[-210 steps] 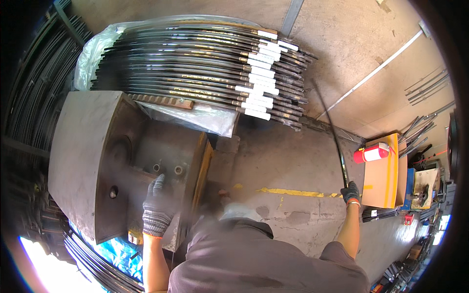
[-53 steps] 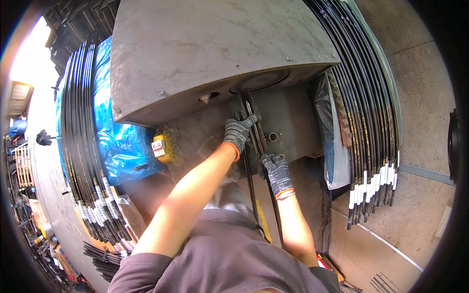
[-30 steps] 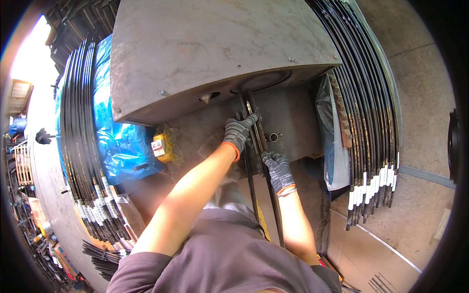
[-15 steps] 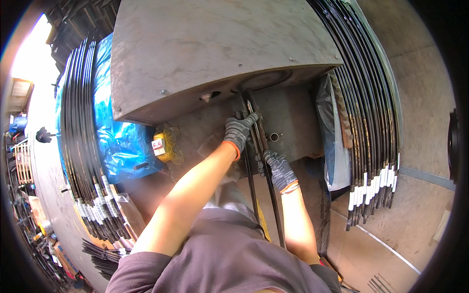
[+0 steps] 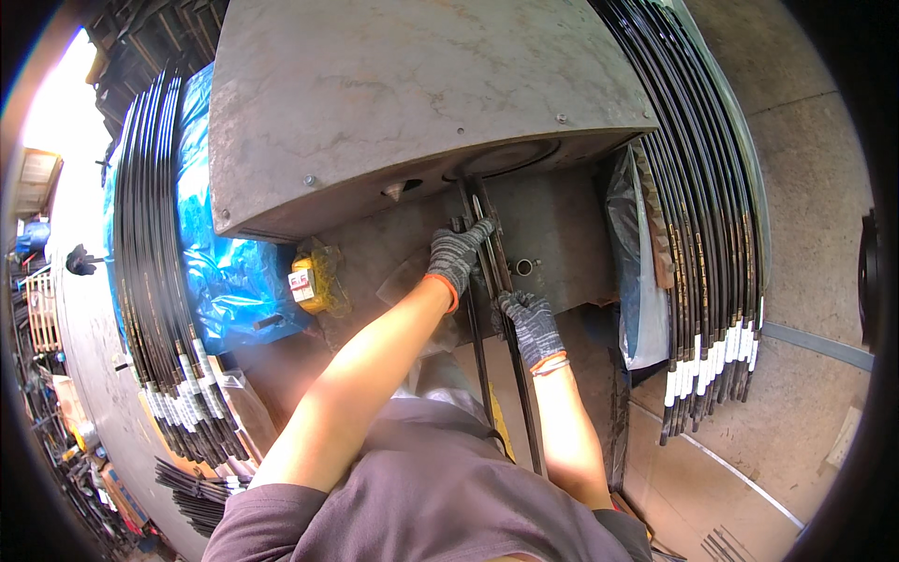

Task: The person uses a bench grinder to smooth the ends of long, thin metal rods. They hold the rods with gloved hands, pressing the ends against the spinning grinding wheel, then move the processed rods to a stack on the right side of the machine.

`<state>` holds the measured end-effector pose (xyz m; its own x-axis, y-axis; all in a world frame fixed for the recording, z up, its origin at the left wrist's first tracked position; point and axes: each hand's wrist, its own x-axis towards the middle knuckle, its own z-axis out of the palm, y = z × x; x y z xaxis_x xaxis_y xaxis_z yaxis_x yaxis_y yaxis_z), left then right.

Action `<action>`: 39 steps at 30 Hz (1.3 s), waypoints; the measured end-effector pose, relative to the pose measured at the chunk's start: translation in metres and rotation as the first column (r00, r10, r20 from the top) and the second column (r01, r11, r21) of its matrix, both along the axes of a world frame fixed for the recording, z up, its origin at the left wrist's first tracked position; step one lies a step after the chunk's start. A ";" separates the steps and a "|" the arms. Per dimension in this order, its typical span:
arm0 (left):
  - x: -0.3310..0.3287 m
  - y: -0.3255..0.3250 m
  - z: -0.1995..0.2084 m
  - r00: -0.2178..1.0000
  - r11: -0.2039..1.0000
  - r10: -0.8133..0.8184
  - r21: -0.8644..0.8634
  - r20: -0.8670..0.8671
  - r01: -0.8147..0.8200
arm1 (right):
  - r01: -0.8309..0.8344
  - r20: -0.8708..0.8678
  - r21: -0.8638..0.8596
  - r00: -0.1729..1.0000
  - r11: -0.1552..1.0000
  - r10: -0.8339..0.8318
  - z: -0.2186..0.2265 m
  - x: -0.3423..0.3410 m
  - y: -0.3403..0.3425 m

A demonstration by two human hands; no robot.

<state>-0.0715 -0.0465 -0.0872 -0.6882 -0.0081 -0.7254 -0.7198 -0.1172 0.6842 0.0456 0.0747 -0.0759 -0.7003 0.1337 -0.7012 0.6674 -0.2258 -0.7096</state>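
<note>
My left hand (image 5: pixel 456 255), in a grey knit glove with an orange cuff, is closed at the upper end of a pair of long dark rods (image 5: pixel 523 403). Its fingers wrap over a narrow metal bar (image 5: pixel 491 245) there, just below the front edge of a large grey metal housing (image 5: pixel 431 84). Lower and to the right, my right hand (image 5: pixel 531 330), gloved alike, is closed around the right-hand rod. Upward the rods run under the housing, beside a round dark disc (image 5: pixel 506 159); downward they pass in front of my body. The fingertips are partly hidden.
Many black hoses or rods with white-marked ends hang in a left bundle (image 5: pixel 154 281) and a right bundle (image 5: pixel 712 281). Blue plastic sheeting (image 5: pixel 229 272) and a yellow wrapped object (image 5: pixel 323 281) lie left of my hands. A short round tube (image 5: pixel 524 267) stands beside the bar.
My right hand has shifted very slightly left and down along the rod. The left hand keeps its grip in nearly the same place.
</note>
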 end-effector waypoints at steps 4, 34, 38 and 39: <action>0.000 0.000 -0.006 1.000 1.000 0.006 -0.014 0.010 -0.006 | -0.010 0.010 0.112 1.000 0.994 0.009 -0.007 0.002 0.000; 0.001 -0.033 0.042 0.999 0.980 -0.032 0.195 0.016 0.028 | 0.033 -0.194 0.118 0.981 0.993 -0.009 0.017 0.079 0.011; 0.007 -0.027 0.021 0.998 0.993 -0.044 0.111 -0.049 0.050 | -0.135 -0.284 0.058 0.947 0.989 0.146 0.012 0.082 0.010; 0.005 -0.026 0.009 0.998 0.994 -0.047 0.095 -0.034 0.050 | -0.163 -0.168 0.004 0.972 0.987 0.161 0.016 0.084 0.001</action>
